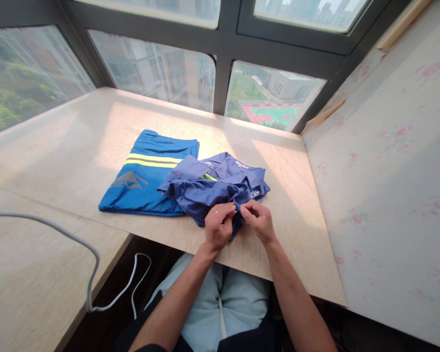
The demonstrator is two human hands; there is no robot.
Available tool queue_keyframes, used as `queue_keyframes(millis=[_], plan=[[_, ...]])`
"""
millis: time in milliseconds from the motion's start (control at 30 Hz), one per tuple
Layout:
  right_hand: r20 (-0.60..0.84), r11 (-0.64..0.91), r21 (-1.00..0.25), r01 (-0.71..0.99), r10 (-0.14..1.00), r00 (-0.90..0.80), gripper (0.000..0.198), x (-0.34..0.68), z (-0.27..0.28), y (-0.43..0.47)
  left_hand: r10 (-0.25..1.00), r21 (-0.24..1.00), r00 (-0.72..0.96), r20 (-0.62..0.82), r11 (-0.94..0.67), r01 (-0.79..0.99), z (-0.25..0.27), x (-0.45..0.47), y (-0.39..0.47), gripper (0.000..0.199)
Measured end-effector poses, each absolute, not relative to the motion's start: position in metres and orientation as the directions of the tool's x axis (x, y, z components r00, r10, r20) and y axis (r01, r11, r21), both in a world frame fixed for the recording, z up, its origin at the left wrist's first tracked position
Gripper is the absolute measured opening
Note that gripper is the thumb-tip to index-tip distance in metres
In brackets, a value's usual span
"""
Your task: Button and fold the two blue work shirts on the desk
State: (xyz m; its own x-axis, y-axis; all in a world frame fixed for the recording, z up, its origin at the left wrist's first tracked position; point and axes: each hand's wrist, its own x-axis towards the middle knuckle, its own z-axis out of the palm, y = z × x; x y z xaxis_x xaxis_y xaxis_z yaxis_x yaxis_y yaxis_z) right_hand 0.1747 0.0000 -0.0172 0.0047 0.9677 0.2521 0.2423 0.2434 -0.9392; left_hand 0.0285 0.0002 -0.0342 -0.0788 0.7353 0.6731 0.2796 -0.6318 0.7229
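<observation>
A bluish-purple collared work shirt (pixel 209 193) lies bunched near the front edge of the ledge, a yellow-green stripe showing among its folds. My left hand (pixel 219 225), with a ring on one finger, pinches a small edge of its cloth. Close against it, my right hand (pixel 258 220) is closed with thumb and finger on the same bit of fabric. What exactly sits between the fingertips is too small to make out. A folded blue garment (pixel 154 171) with yellow and grey stripes and a grey logo lies to the left, partly under the shirt.
The pale stone-patterned ledge (pixel 293 244) meets dark-framed windows at the back and a flowered wall (pixel 385 195) on the right. A white cable (pixel 69 237) loops across the left side and down past the edge. My knees are below the ledge.
</observation>
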Motion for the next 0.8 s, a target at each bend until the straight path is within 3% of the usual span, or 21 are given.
queue_keyframes(millis=[400, 667, 800], plan=[[-0.021, -0.021, -0.993, 0.116, 1.0, 0.003, 0.026, 0.1779, -0.0129, 0.0056, 0.727, 0.701, -0.031, 0.686, -0.649, 0.296, -0.0326, 0.0273, -0.0005, 0.015], [-0.035, -0.037, -0.996, 0.077, 0.999, 0.033, 0.021, 0.1776, -0.0157, 0.0069, 0.724, 0.69, -0.011, 0.69, -0.653, 0.312, -0.0338, 0.0272, 0.0004, 0.017], [0.066, 0.056, -0.987, 0.151, 0.996, 0.057, 0.022, 0.1743, -0.0153, 0.0047, 0.751, 0.724, -0.035, 0.659, -0.621, 0.299, -0.0335, 0.026, 0.0011, 0.015]])
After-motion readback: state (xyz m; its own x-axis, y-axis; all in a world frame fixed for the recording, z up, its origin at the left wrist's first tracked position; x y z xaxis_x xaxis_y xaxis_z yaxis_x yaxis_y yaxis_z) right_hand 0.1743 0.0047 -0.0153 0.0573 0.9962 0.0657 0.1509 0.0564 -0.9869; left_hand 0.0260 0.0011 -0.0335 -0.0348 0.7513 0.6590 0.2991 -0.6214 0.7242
